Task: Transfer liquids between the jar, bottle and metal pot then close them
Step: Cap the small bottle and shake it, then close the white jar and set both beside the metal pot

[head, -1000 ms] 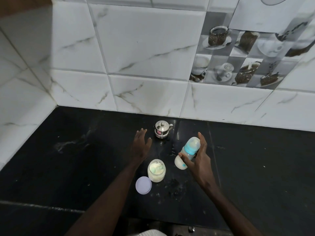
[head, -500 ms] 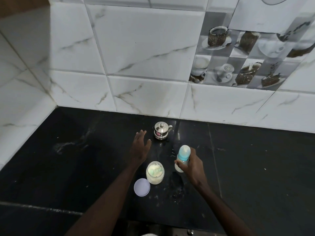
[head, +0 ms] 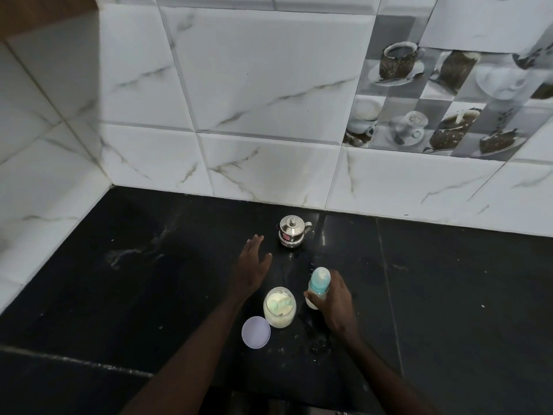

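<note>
Since a second ago the bottle (head: 318,284) has come from a tilt to upright on the counter (head: 149,295), and the right hand (head: 336,304) has closed around its lower body, thumb on the near side, fingers wrapped behind. Its blue cap is on. Left hand (head: 251,268) hovers as before, fingers spread and holding nothing, between the jar (head: 279,307) and the pot (head: 291,232). Open-topped, with pale contents, the jar stands just left of the bottle, and its lid (head: 256,332) lies flat, touching or nearly touching its near-left side. Lidded, the pot stands near the counter's back edge, by the tiled wall (head: 269,85).
</note>
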A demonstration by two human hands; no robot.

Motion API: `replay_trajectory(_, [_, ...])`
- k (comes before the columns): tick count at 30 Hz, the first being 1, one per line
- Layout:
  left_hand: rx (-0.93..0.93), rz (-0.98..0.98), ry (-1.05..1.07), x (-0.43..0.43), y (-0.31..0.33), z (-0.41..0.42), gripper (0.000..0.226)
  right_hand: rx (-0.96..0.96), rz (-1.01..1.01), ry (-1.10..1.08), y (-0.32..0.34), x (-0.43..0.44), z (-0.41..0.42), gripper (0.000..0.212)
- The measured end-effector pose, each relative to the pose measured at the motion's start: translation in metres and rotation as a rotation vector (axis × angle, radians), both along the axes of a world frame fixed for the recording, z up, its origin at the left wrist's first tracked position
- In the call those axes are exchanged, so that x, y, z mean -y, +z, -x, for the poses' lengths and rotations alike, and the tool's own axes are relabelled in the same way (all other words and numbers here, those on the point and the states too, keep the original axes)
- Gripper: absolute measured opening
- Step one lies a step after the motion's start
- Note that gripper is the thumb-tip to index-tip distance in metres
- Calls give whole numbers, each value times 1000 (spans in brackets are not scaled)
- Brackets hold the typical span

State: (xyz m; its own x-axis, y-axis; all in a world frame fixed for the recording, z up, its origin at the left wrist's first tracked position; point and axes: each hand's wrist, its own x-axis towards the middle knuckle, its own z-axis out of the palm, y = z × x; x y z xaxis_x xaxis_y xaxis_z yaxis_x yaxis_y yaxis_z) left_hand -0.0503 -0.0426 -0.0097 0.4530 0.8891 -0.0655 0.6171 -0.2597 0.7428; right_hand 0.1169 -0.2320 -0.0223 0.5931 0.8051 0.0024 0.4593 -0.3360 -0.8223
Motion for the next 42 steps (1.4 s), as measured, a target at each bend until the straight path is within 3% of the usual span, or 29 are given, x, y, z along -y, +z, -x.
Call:
replay_trajectory(5, [-65,169,-153,0,-1,14,75,-4,35,37,-15,12,2,59])
replay_trajectory(9, [-264,294,-374,-3,-5,31,100,-13,44,51,-20,18,8,55])
replay_trajectory(12, [-454,378,-432,1,-10,36,99,-35,47,42,-23,22,12,55])
replay_trajectory(16, [-772,423,-532,14,-6,37,78,-26,45,43,-24,25,16,55])
replay_trajectory(19, [-879,351,-559,24,-9,35,94,-24,62,41,-24,26,19,56])
replay_trajectory(26, [-891,300,-519,37,-3,36,120,-31,100,21,-26,29,22,56])
replay_trajectory(34, [-844,287,-520,42,9,37,121,-50,72,18,-22,22,18,44])
replay_trajectory(42, [-841,321,-514,46,10,44,119,-69,47,-15,-8,-31,-5,49])
